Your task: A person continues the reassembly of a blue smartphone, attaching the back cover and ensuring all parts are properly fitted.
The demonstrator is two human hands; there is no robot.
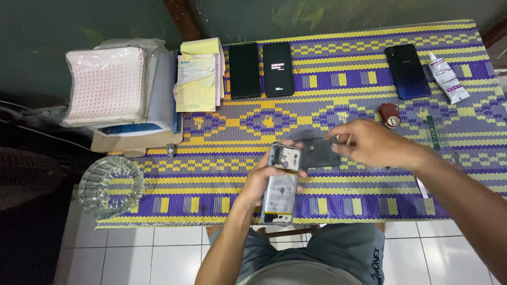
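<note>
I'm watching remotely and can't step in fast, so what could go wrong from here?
1. The left hand holds the opened phone frame out past the table edge, above the tiled floor; a slipped grip could drop it.
2. The right hand lifts the dark back panel; bending it might crack it.
3. The glue tube and small red tape roll lie near the right forearm, which could knock them.

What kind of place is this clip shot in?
Likely a small phone repair spot, perhaps at home. An opened phone body is held in the left hand, three other phones lie on the woven mat, and a glue tube and receipt books sit nearby.
</note>
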